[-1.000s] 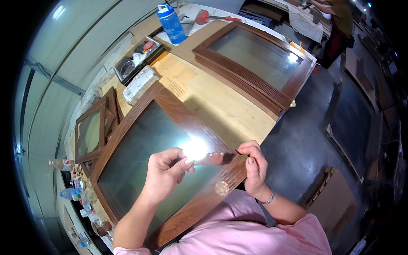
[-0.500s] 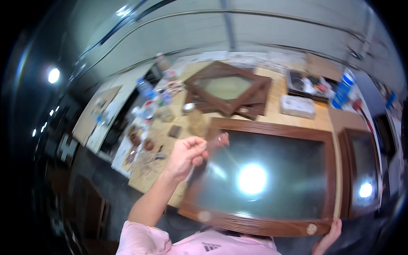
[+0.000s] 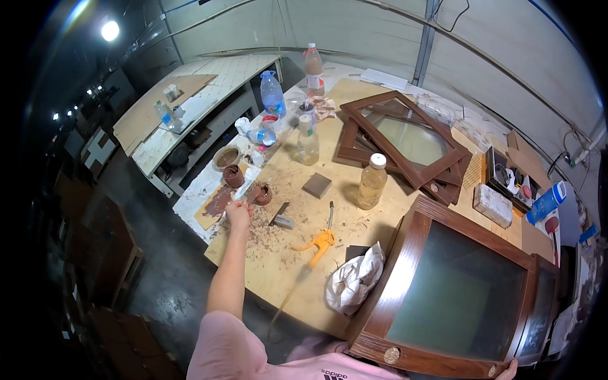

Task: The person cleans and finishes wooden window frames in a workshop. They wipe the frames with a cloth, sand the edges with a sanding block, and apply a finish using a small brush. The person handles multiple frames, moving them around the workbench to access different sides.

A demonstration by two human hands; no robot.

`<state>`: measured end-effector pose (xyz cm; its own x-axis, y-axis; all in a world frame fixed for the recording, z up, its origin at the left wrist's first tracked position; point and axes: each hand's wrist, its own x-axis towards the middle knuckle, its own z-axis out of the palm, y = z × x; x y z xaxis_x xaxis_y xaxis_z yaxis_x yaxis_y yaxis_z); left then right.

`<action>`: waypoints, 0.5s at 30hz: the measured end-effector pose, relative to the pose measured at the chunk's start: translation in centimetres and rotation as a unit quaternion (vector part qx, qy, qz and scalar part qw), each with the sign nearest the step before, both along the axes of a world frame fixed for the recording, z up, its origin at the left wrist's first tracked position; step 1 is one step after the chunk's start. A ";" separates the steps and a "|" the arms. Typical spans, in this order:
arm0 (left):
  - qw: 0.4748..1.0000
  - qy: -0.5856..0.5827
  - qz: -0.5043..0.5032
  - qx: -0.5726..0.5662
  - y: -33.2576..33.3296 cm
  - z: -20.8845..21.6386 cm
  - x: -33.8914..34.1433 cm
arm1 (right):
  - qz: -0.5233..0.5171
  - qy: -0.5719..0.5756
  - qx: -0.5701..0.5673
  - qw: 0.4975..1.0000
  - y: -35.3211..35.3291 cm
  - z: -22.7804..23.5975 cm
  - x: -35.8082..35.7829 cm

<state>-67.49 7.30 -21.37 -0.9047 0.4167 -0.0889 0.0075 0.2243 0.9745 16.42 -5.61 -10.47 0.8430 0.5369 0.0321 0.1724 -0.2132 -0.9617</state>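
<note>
Reaching left hand [image 3: 239, 214], grip pinching a small tool at the bench edge [image 3: 218, 237], near brown pot [image 3: 261, 193].

— How's my feed?
— I see the counter [image 3: 297, 253] evenly lit from overhead, with a bright lamp [image 3: 110, 30] flaring at upper left. Short soft shadows sit beside the bottles.
— Edges?
— I get heavy fisheye bending, black corners, and a dim floor on the left. The centre stays sharp.
</note>
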 end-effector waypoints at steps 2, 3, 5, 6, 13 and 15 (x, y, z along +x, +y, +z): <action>0.998 0.043 0.020 -0.039 0.5 -0.9 -0.4 | 0.004 -0.016 -0.005 1.000 -0.1 0.1 0.2; 0.996 0.068 0.027 -0.056 0.7 -1.1 -0.3 | 0.008 -0.027 -0.002 1.000 -0.6 -0.5 1.5; 0.989 0.128 0.029 -0.072 0.4 -1.4 -0.9 | 0.008 -0.021 -0.002 1.000 -0.5 -0.4 1.3; 0.985 0.158 0.021 -0.070 -0.1 -1.5 -1.4 | -0.001 -0.008 -0.005 1.000 -0.3 0.4 -0.4; 0.977 0.175 -0.041 -0.115 -1.4 -2.5 -4.3 | -0.010 0.006 -0.025 1.000 -0.4 1.1 -1.2; 0.982 0.148 -0.033 -0.113 -1.2 -1.7 -3.2 | -0.034 0.022 -0.030 0.999 0.0 2.3 -3.5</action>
<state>-70.67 6.15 -23.06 -0.8764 0.4754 0.0766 0.3044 0.4237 0.8531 12.94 -5.61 -8.13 0.8776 0.4779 -0.0373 0.1124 -0.2807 -0.9532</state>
